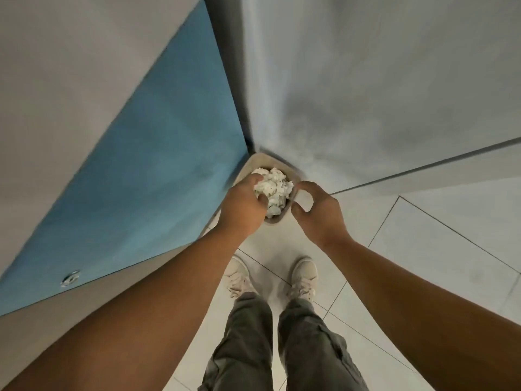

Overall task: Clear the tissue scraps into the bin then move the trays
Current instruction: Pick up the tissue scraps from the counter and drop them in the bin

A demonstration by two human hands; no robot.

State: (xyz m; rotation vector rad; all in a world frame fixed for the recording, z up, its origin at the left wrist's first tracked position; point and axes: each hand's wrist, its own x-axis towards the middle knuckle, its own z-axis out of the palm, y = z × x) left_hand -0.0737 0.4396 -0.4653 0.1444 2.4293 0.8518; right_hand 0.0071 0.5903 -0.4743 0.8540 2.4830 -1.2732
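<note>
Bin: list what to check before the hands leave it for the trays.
1. Tissue scraps inside the bin: ok, heaped within its rim.
2. Left hand free of scraps: not ok, its fingers curl into the wad.
3. Right hand steadying the bin: cannot tell; its curled fingers are at the rim, but the grip is unclear.
4. Bin seated in the corner: ok, beside the blue panel.
5. Trays ready to move: cannot tell, none in view.
</note>
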